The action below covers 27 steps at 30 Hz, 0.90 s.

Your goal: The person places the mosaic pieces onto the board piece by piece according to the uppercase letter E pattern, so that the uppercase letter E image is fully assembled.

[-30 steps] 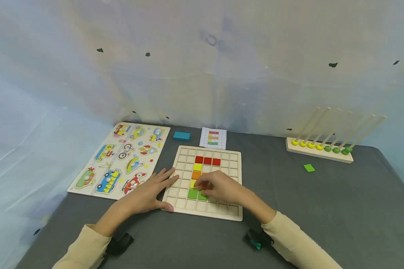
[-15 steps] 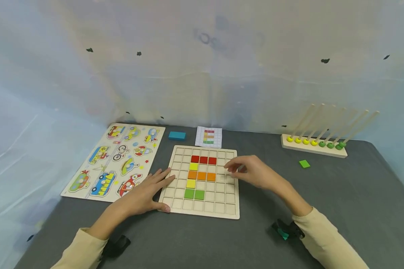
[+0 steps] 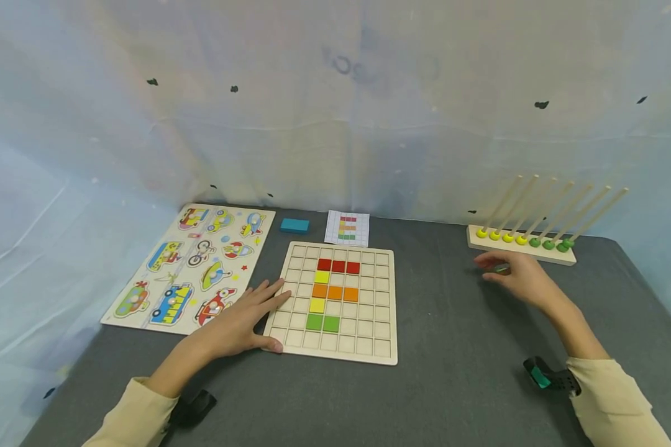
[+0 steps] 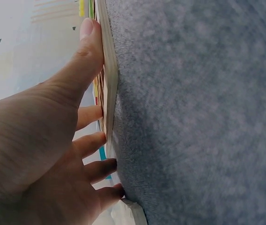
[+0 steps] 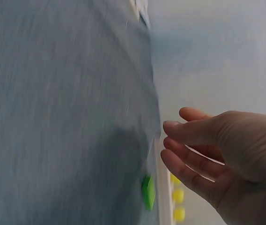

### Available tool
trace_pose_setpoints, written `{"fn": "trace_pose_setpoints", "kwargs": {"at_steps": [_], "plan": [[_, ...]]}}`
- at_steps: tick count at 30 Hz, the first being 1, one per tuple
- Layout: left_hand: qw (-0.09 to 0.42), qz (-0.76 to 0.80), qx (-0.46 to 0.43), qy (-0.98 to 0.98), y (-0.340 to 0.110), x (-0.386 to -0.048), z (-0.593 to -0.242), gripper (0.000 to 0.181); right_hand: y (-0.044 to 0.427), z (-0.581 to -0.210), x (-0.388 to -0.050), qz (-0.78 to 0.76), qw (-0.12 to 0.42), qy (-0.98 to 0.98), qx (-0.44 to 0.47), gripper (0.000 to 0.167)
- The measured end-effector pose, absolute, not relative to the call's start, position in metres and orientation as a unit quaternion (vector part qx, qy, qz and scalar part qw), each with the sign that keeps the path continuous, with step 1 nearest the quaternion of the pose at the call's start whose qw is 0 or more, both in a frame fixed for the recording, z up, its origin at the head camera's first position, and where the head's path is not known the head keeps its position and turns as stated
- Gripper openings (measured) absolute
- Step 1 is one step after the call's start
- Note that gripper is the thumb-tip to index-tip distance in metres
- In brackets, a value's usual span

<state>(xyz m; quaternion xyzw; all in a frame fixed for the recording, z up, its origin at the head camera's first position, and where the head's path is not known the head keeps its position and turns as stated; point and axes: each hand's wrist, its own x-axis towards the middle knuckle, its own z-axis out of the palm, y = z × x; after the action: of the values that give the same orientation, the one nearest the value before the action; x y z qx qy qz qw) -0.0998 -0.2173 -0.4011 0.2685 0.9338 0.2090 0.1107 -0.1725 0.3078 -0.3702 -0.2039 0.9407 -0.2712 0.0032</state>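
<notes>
A wooden grid board [image 3: 369, 347] lies mid-table with red, yellow, orange and green square tiles [image 3: 335, 292] set in it. My left hand [image 3: 237, 320] rests on its left edge, fingers spread; the left wrist view shows the thumb [image 4: 93, 44] along the board's rim [image 4: 110, 84]. My right hand [image 3: 522, 279] hovers over a loose green tile [image 5: 148, 192] on the table, fingers loosely bent and holding nothing. In the head view that hand hides most of the tile.
Behind the board are a pattern card [image 3: 346, 228] and a blue block [image 3: 294, 225]. At left lies a vehicle peg puzzle [image 3: 190, 267]. A bead rack [image 3: 520, 246] with upright rods and yellow and green beads stands at back right, just behind my right hand.
My right hand has left the green tiles on the board and travelled right to the loose green tile. My left hand stays on the board's edge.
</notes>
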Motion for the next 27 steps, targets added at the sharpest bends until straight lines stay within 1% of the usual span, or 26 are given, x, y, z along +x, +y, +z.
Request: {"fn": "trace_pose_setpoints", "kwargs": {"at_steps": [6,11,14,18,23,27], "plan": [[0.112,0.209,0.268,0.934,-0.217,-0.099,-0.401,0.1,0.34,-0.383,-0.176,-0.265,0.007,0.946,-0.185,0.039],[0.113,0.213,0.268,0.933,-0.217,-0.099,-0.401,0.1,0.349,-0.389,-0.178,-0.274,0.0,0.941,-0.198,0.049],[0.112,0.212,0.267,0.933,-0.218,-0.098,-0.401,0.1,0.35,-0.39,-0.178,-0.277,0.0,0.94,-0.198,0.052],[0.114,0.212,0.268,0.933,-0.218,-0.099,-0.402,0.1,0.348,-0.388,-0.176,-0.27,0.005,0.943,-0.192,0.052],[0.114,0.208,0.269,0.933,-0.217,-0.099,-0.401,0.1,0.339,-0.383,-0.169,-0.254,0.025,0.949,-0.186,0.055],[0.111,0.203,0.269,0.935,-0.217,-0.099,-0.4,0.101,0.326,-0.38,-0.162,-0.246,0.042,0.949,-0.192,0.052]]}}
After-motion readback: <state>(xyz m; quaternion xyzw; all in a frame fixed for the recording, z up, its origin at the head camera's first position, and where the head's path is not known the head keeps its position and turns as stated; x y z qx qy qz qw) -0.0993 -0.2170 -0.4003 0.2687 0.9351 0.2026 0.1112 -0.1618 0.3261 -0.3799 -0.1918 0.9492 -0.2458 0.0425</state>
